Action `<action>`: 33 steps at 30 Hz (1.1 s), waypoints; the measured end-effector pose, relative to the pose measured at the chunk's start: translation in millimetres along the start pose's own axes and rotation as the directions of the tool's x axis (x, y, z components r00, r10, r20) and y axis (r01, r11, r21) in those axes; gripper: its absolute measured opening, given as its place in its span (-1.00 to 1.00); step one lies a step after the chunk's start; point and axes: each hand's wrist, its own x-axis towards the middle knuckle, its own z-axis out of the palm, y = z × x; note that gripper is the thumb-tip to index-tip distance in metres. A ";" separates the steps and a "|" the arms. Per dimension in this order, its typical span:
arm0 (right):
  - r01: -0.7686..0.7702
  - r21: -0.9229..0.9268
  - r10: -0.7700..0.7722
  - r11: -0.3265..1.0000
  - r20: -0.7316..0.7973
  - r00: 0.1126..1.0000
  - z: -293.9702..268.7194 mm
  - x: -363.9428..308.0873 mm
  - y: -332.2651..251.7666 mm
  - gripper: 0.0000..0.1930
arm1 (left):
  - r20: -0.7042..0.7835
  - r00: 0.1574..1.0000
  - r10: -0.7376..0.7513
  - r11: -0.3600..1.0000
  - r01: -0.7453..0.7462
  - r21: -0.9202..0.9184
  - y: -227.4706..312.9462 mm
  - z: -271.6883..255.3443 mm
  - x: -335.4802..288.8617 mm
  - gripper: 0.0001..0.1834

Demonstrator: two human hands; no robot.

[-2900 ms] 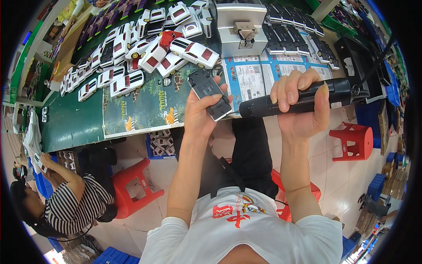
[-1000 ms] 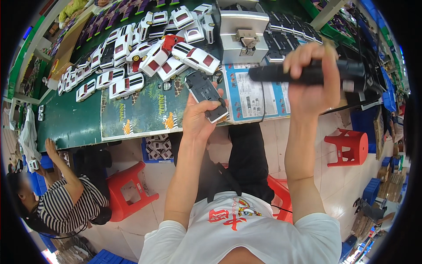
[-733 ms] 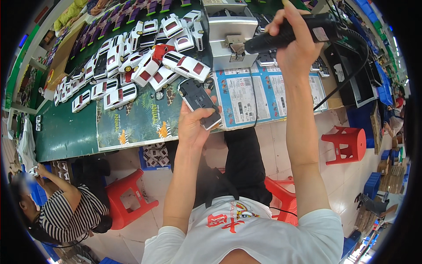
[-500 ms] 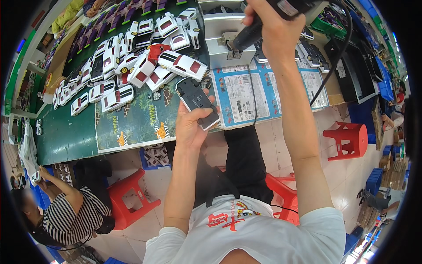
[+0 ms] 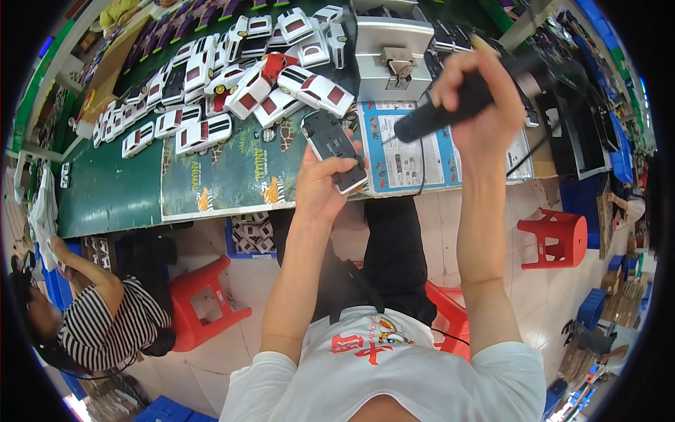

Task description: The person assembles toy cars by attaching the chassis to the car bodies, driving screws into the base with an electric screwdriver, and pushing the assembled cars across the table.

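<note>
My left hand is closed around a white toy car, turned so that its black underside faces up, thumb pressed on it. In my right hand, slightly blurred, is a black electric screwdriver with a cable. Its thin bit points left toward the car, apart from it. Behind the two hands stands a metal box with a small bracket on its front, which looks like a screw feeder. A pile of white toy cars with dark stripes covers the table to the left, with a red part among them.
A printed blue and white sheet lies under the screwdriver on the green table. Right of it is a black bin. Red stools stand on the floor. A person in a striped top sits at the lower left.
My right hand has brought the screwdriver away from the metal box, down and right, with its bit turned toward the car. The car stays held in my left hand.
</note>
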 end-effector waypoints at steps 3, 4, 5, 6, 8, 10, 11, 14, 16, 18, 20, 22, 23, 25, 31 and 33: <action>0.016 0.237 -0.033 0.971 0.071 0.997 12.4 -28.1 -5.8 -0.81 | -0.021 1.000 -0.007 1.000 0.007 0.025 1.9 1.5 -0.4 -0.29; 0.013 0.241 -0.031 0.971 0.072 0.997 17.1 -34.5 -3.4 -0.81 | -0.021 1.000 0.001 1.000 0.000 0.029 3.0 -0.6 -0.2 -0.30; 0.011 0.229 -0.029 0.973 0.076 0.997 21.3 -41.0 -2.1 -0.83 | -0.019 1.000 0.004 0.999 -0.004 0.032 2.3 -0.6 -0.4 -0.30; 0.008 0.217 -0.027 0.976 0.081 0.996 24.6 -45.6 -0.3 -0.84 | -0.019 1.000 0.002 0.999 -0.002 0.033 1.9 -0.1 -0.2 -0.30; 0.009 0.229 -0.028 0.973 0.082 0.996 29.5 -51.1 3.9 -0.85 | -0.010 1.000 0.000 1.000 0.001 0.018 1.8 1.2 0.5 -0.27; 0.014 0.190 -0.030 0.982 0.081 0.996 31.5 -52.2 7.3 -0.84 | -0.013 1.000 0.004 1.000 -0.004 0.021 1.1 0.7 0.4 -0.28; 0.015 0.190 -0.031 0.982 0.081 0.996 32.0 -52.9 9.5 -0.84 | -0.016 1.000 0.009 1.000 -0.008 0.023 0.5 0.2 0.7 -0.28; 0.010 0.160 -0.022 0.987 0.070 0.997 36.1 -54.9 15.3 -0.82 | 0.002 1.000 0.008 1.000 -0.008 0.015 -0.1 -2.5 2.0 -0.29; -0.036 0.122 0.031 0.992 0.049 0.998 40.4 -56.8 17.4 -0.82 | 0.015 1.000 0.012 1.000 -0.012 0.028 -1.4 -6.9 4.2 -0.32; -0.024 0.093 0.015 0.995 0.094 0.995 41.3 -57.6 19.3 -0.83 | 0.029 1.000 0.011 0.999 -0.012 0.041 -0.5 -4.5 5.7 -0.34; -0.084 0.080 0.071 0.993 0.152 0.986 44.7 -58.3 16.1 -0.81 | -0.005 0.999 -0.042 0.999 0.042 0.015 2.5 -0.7 6.6 -0.43; -0.086 0.099 0.066 0.991 0.187 0.980 45.8 -59.0 21.0 -0.80 | -0.022 0.998 -0.060 0.998 0.059 -0.014 4.0 -0.5 4.7 -0.50; -0.084 0.114 0.057 0.990 0.221 0.974 46.2 -58.9 22.3 -0.79 | -0.033 0.996 -0.079 0.996 0.078 -0.043 5.0 0.6 3.7 -0.57; -0.109 0.096 0.085 0.989 0.222 0.971 45.7 -57.9 20.4 -0.78 | -0.013 0.995 -0.094 0.995 0.094 -0.036 8.8 4.8 0.5 -0.62; -0.014 -0.059 0.033 0.998 0.333 0.942 49.3 -55.1 21.8 -0.73 | 0.007 0.989 -0.148 0.987 0.148 -0.055 8.1 -2.1 4.1 -0.69; -0.086 0.014 0.078 0.996 0.290 0.954 50.7 -54.6 20.1 -0.79 | 0.013 0.985 -0.174 0.981 0.175 -0.086 7.8 -2.1 4.8 -0.69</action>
